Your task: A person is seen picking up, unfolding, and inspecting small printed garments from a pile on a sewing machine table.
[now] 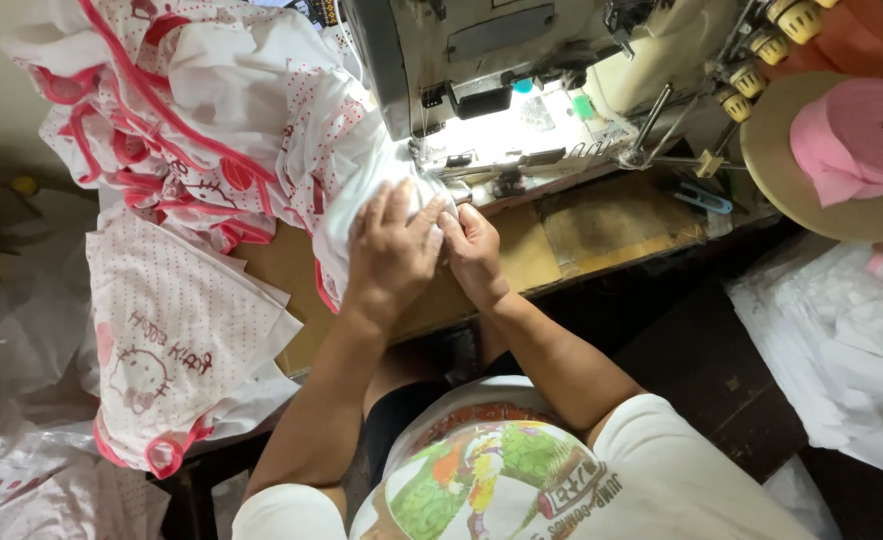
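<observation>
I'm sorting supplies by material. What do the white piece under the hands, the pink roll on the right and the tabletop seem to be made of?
The white piece under the left hand and right hand looks like soft, matte, thin fabric: it folds and bunches. The pink roll seems a wound fabric tape, matte, with a loose end hanging. The tabletop looks like worn, dull brown wood or board; I cannot tell which.

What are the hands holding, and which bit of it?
Both hands hold the white fabric at its edge beside the sewing machine: the left hand presses flat on it, the right hand pinches the edge.
</observation>
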